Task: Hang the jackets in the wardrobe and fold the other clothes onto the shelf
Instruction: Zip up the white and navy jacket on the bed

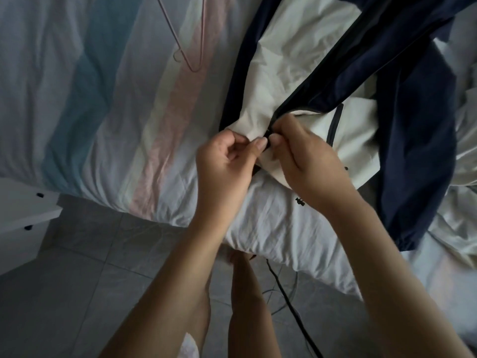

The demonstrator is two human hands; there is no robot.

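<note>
A navy and cream jacket (291,60) lies spread on the bed, its hem toward me at the mattress edge. My left hand (224,166) pinches the cream hem on the left side of the front zip. My right hand (307,161) pinches the hem on the right side, thumb and fingertips at the dark zip's bottom end (268,134). The two hands meet at the zip's base. A pink wire hanger (192,40) lies on the sheet to the left of the jacket, apart from it.
The bed (90,99) has a striped white, teal and pink sheet. More pale crumpled cloth (462,140) lies at the right. A white piece of furniture (23,215) stands at the lower left on the grey tiled floor (77,293). A black cord (289,301) hangs by my legs.
</note>
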